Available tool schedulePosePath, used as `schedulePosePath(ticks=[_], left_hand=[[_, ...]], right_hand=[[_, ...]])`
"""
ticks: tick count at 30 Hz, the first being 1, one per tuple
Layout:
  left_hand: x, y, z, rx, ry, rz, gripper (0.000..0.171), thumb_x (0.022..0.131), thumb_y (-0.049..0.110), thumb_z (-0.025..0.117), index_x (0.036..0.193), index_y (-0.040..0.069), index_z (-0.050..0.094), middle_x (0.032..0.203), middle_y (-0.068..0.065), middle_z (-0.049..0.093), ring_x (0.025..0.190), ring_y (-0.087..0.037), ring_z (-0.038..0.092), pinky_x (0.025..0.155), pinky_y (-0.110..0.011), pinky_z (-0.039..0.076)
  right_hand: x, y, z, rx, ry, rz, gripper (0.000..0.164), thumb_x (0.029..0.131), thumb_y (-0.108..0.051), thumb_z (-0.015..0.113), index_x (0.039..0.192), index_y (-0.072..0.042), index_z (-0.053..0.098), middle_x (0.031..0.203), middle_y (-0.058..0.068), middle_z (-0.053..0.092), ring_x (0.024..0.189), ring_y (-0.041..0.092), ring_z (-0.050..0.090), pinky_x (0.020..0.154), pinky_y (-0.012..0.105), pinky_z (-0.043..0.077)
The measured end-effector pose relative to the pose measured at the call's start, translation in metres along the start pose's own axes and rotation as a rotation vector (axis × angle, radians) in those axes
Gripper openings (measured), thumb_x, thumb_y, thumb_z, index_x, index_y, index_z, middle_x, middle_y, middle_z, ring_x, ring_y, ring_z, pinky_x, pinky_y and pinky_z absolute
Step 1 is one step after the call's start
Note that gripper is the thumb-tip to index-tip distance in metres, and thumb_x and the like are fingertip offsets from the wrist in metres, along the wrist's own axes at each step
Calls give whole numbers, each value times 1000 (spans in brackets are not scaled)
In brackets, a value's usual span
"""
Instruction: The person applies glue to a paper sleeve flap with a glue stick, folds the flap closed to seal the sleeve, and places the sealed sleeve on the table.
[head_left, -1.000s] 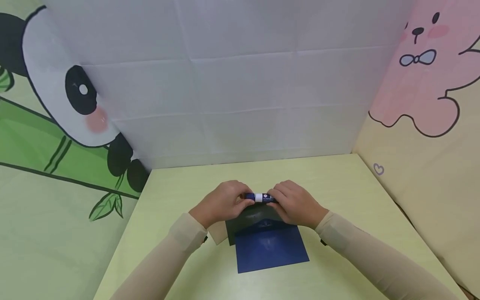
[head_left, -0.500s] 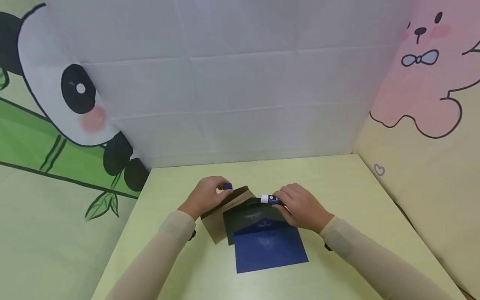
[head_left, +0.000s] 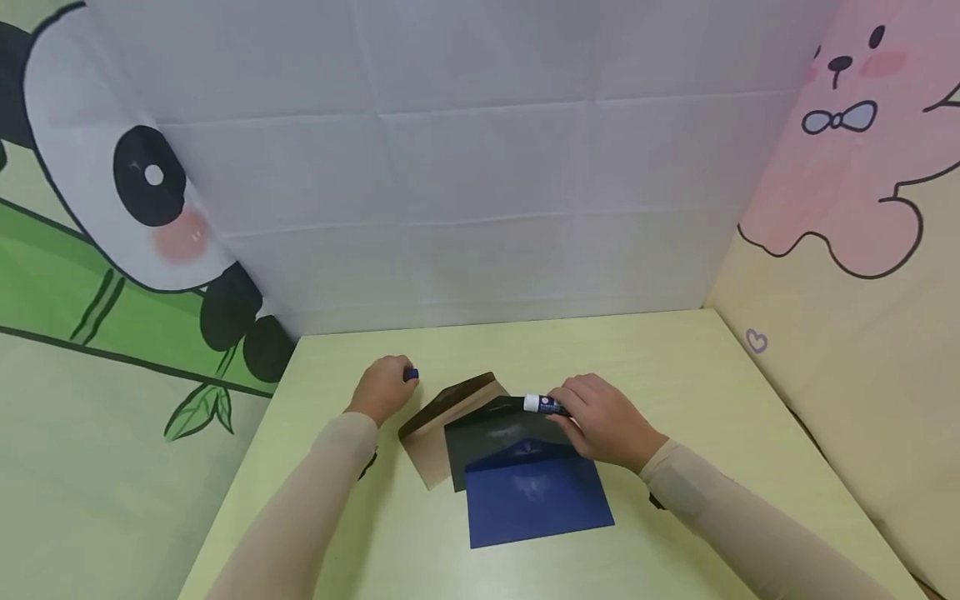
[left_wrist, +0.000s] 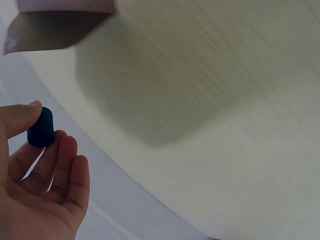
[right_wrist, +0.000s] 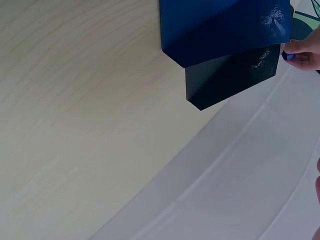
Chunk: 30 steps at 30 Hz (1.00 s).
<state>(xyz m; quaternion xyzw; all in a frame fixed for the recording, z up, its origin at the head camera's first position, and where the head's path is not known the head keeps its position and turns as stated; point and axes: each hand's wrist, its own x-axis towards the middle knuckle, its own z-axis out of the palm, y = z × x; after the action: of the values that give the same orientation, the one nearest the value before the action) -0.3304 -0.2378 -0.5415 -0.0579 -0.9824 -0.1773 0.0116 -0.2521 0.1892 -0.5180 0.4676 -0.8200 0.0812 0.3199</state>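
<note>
My left hand (head_left: 381, 389) pinches a small blue cap (left_wrist: 41, 128) between thumb and fingertips, left of the envelopes. In my right hand (head_left: 606, 421) is a glue stick (head_left: 542, 404), gripped by its dark body with the white end pointing left. It overlaps the black envelope (head_left: 495, 429) in the head view. A blue envelope (head_left: 538, 504) lies in front, partly over the black one, and a brown envelope (head_left: 431, 446) lies at the left beneath the black one. All three have their flaps raised. Only fingertips of my right hand show at the right wrist view's edge.
The envelopes overlap in the middle of a pale yellow table (head_left: 675, 517). A white cloth wall (head_left: 480, 175) stands behind it. Printed side panels rise at the left, with a panda, and at the right, with a pink bear (head_left: 840, 192).
The cap has come off the glue stick and moved left in my left hand, uncovering the brown envelope. My right hand, holding the stick, has shifted slightly right and down.
</note>
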Motion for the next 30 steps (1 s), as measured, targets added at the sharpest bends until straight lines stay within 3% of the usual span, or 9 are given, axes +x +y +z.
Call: schedulePosePath(ticks=[4, 8, 17, 21, 30], left_hand=[[5, -7, 5, 109, -35, 33, 24, 115, 16, 76, 126, -5, 79, 117, -23, 82, 102, -34, 76, 97, -53, 67], [8, -8, 7, 176, -50, 54, 19, 114, 13, 75, 118, -5, 79, 108, -21, 78, 90, -29, 68, 89, -50, 63], [16, -12, 14, 220, -73, 34, 19, 114, 10, 74, 122, -5, 81, 111, -23, 77, 96, -33, 74, 96, -55, 67], [19, -12, 16, 242, -69, 60, 18, 113, 9, 74, 120, -6, 82, 109, -22, 78, 95, -33, 75, 96, -55, 67], [18, -10, 16, 258, -85, 56, 23, 114, 5, 70, 130, -5, 82, 116, -23, 78, 108, -39, 79, 104, -57, 68]], right_hand=[[-2, 0, 2, 7, -7, 9, 28, 116, -30, 77, 127, -5, 76, 107, 5, 78, 95, 20, 73, 89, 38, 68], [-4, 0, 4, 7, 8, 5, 33, 103, -22, 92, 126, -4, 76, 106, 5, 78, 94, 19, 72, 88, 37, 68], [-5, 2, 5, -2, 13, 3, 33, 102, -21, 92, 126, -4, 76, 106, 5, 78, 95, 19, 73, 88, 38, 68], [-5, 2, 4, -5, -2, 13, 37, 99, -22, 95, 126, -5, 76, 106, 5, 78, 95, 19, 73, 89, 38, 69], [-4, 0, 2, 7, 12, 9, 38, 98, -21, 96, 125, -3, 76, 106, 5, 77, 95, 20, 72, 89, 39, 68]])
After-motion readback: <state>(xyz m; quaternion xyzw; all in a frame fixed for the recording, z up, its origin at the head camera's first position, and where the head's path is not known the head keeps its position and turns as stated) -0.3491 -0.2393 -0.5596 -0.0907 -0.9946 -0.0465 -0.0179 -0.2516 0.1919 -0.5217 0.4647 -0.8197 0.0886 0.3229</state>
